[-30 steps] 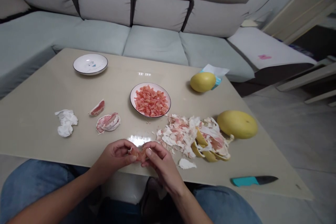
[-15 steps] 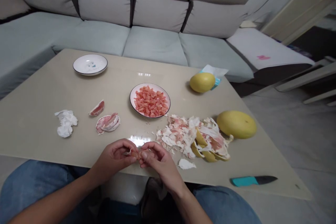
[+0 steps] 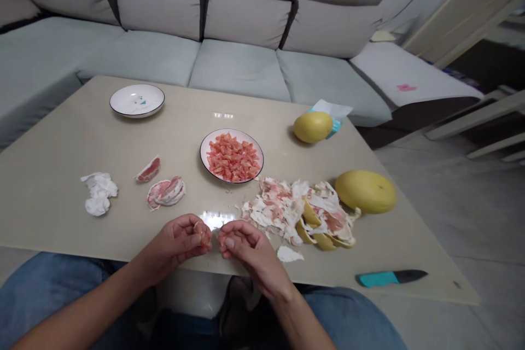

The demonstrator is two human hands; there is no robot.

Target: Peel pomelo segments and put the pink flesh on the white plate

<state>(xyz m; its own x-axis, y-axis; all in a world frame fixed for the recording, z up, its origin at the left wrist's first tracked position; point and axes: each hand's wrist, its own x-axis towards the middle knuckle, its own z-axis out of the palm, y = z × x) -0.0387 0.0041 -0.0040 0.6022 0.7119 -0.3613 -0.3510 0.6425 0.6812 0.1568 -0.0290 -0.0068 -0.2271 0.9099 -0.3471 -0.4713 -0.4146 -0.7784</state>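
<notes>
Two hands: the left hand (image 3: 172, 243) and right hand (image 3: 250, 251) sit just apart over the table's near edge, curled inward, not touching each other.
Left hand: cups a small piece of pink pomelo pulp (image 3: 202, 234) in its fingers.
Right hand: pinches a second shred of pulp (image 3: 223, 239) between thumb and fingers.
Arms: both forearms (image 3: 82, 309) angle in from the lower corners, wrists bent, above denim-covered thighs (image 3: 45, 290).
Handling: pulp this soft seems to call for light fingertip pressure, keeping the juice sacs whole.
Nearby: a teal-handled knife (image 3: 377, 279) lies on the beige tabletop (image 3: 49, 213), right of a heap of pith and rind (image 3: 279, 210).
Middle: a plate (image 3: 202, 156) holds loose pulp (image 3: 233, 158); peeled segments (image 3: 166, 192) and crumpled pith (image 3: 98, 194) lie left.
Far: two whole pomelos (image 3: 365, 191), a white plate (image 3: 136, 100), a grey sofa (image 3: 238, 63).
</notes>
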